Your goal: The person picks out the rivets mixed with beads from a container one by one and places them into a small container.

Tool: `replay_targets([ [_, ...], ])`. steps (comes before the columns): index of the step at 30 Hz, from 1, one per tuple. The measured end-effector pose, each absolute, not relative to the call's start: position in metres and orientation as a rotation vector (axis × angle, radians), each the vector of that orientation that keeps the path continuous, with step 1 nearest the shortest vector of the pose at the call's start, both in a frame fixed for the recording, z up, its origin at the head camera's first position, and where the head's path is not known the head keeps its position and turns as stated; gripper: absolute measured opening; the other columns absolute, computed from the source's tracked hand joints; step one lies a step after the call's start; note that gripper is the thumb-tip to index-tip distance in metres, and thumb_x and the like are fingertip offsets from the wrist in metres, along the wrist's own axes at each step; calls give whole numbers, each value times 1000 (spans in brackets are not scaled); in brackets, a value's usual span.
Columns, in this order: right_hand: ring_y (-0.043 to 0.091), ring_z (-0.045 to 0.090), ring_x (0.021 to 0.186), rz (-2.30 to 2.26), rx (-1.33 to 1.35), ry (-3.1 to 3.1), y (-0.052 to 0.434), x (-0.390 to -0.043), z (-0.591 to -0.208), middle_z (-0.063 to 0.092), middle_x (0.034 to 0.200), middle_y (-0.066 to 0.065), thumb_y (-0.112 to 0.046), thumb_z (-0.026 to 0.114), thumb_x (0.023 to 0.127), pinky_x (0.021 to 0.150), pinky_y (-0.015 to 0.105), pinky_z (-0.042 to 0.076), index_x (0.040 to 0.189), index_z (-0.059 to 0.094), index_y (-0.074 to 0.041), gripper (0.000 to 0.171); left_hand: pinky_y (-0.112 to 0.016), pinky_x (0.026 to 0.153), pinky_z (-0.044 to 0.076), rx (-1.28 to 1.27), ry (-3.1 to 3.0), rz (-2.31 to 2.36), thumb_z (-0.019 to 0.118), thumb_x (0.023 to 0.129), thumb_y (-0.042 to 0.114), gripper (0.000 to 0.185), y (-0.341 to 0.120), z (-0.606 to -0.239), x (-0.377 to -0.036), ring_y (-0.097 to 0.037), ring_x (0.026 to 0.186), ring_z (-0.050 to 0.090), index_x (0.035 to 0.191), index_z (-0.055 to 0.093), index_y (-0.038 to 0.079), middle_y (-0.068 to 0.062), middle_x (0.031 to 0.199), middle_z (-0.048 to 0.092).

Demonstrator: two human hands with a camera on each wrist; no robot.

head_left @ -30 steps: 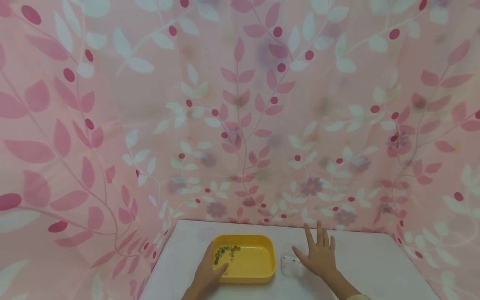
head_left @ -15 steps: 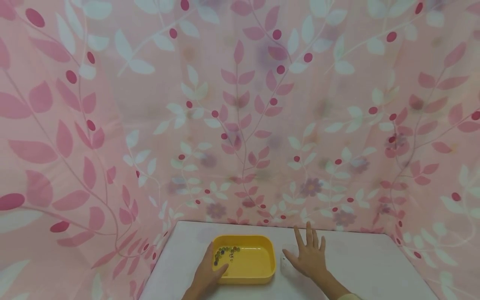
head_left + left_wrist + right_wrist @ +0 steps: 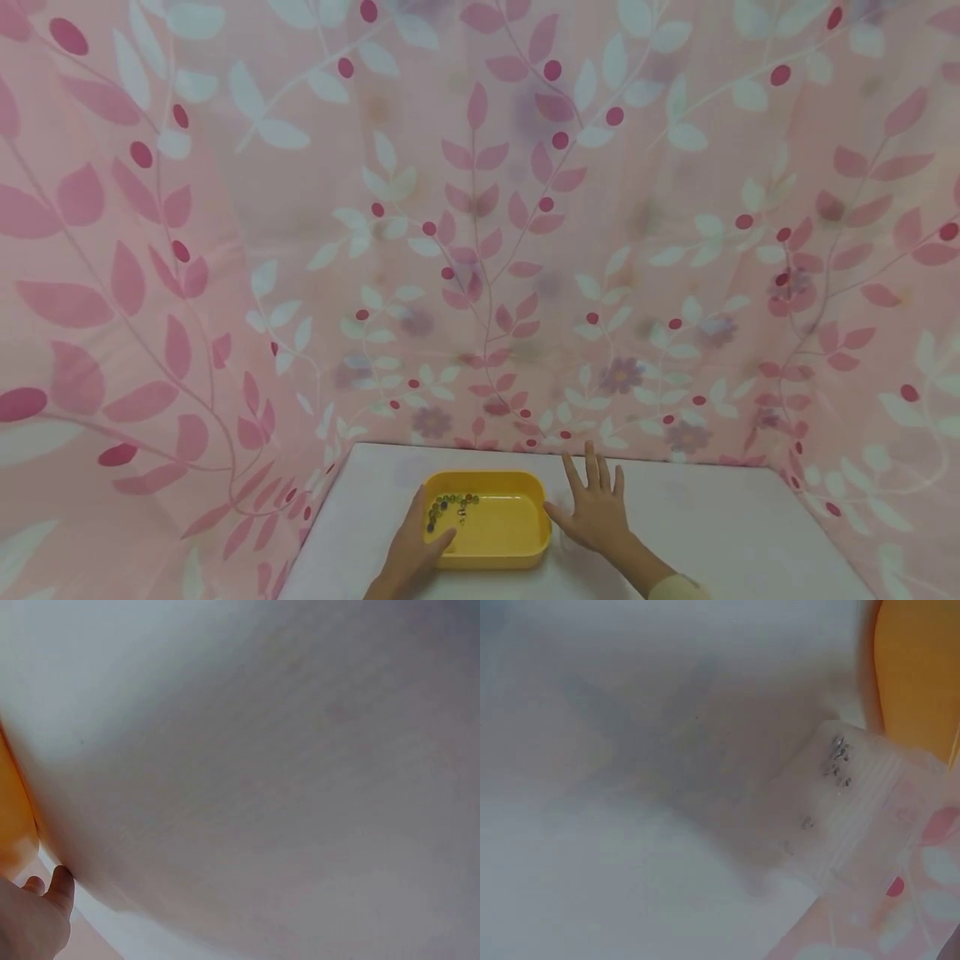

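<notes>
Left hand grips the yellow tray, beads inside. Right hand, fingers spread, covers what seems a clear box, apparently unopened.

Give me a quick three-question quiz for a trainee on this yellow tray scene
1. True or false: the left hand holds the yellow tray by its near left corner.
2. Where do the beads lie in the tray? A) far left B) near right C) centre
3. Fill in: the right hand, fingers spread, hovers over a clear ____ beside the tray.

Key: 1 true; 2 A; 3 box
</notes>
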State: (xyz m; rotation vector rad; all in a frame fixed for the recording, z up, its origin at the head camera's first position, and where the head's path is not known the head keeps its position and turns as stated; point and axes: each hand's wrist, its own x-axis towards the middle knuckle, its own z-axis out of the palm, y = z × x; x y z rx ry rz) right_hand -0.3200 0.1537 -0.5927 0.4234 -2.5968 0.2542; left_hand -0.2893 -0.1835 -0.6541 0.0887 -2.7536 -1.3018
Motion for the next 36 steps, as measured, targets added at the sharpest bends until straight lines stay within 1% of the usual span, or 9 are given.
replay_targets([
  [4, 48, 27, 141, 263, 427, -2606, 146, -325, -592, -4, 167, 16, -72, 59, 81, 109, 75, 19, 158, 25, -27, 95, -59, 118, 25, 93, -2757, -1311, 76, 81, 44, 105, -184, -655, -290, -43, 146, 29, 157, 17, 2, -22, 161, 25],
  [8, 48, 24, 143, 282, 442, -2634, 137, -326, -592, -4, 166, 17, -74, 55, 83, 110, 75, 17, 159, 22, -27, 95, -59, 118, 24, 73, -2749, -1307, 76, 81, 43, 104, -185, -656, -290, -43, 146, 29, 157, 18, 1, -23, 161, 25],
  [12, 49, 27, 141, 296, 466, -2618, 129, -325, -593, 0, 165, 20, -72, 56, 83, 109, 75, 19, 159, 22, -23, 96, -60, 117, 25, 53, -2742, -1309, 77, 81, 43, 105, -184, -658, -289, -45, 145, 30, 156, 18, -2, -25, 160, 25],
  [15, 48, 29, 140, 280, 464, -2613, 125, -322, -596, 1, 165, 20, -74, 55, 83, 107, 76, 22, 159, 20, -25, 97, -60, 117, 26, 40, -2747, -1305, 76, 81, 45, 106, -183, -658, -287, -45, 145, 30, 156, 18, -2, -25, 160, 25],
  [20, 48, 32, 139, 264, 493, -2579, 120, -323, -596, 11, 163, 24, -75, 53, 83, 106, 76, 25, 158, 24, -23, 96, -60, 117, 26, 49, -2738, -1296, 76, 81, 47, 106, -184, -657, -289, -44, 145, 31, 157, 17, 2, -23, 160, 26],
  [23, 48, 31, 140, 258, 492, -2578, 117, -324, -598, 15, 161, 25, -75, 54, 83, 106, 75, 24, 158, 25, -22, 96, -60, 117, 26, 45, -2733, -1300, 76, 82, 46, 105, -185, -656, -289, -44, 145, 31, 157, 17, 2, -23, 161, 26],
  [29, 47, 29, 141, 276, 473, -2619, 112, -327, -602, 5, 165, 21, -74, 57, 81, 108, 75, 21, 159, 18, -28, 99, -60, 117, 26, 64, -2741, -1316, 76, 81, 46, 105, -186, -655, -290, -43, 145, 31, 157, 17, 3, -22, 161, 25],
  [32, 48, 30, 140, 316, 481, -2615, 109, -325, -605, 2, 165, 20, -71, 61, 80, 108, 75, 22, 158, 23, -26, 97, -60, 117, 26, 80, -2749, -1314, 76, 81, 46, 106, -186, -656, -289, -43, 145, 31, 157, 17, 3, -22, 161, 25],
  [36, 48, 36, 138, 323, 487, -2586, 103, -320, -605, 11, 163, 23, -67, 66, 78, 106, 74, 25, 153, 36, -19, 94, -59, 118, 26, 64, -2745, -1317, 76, 81, 47, 105, -185, -658, -290, -43, 145, 30, 157, 17, 3, -22, 161, 25],
])
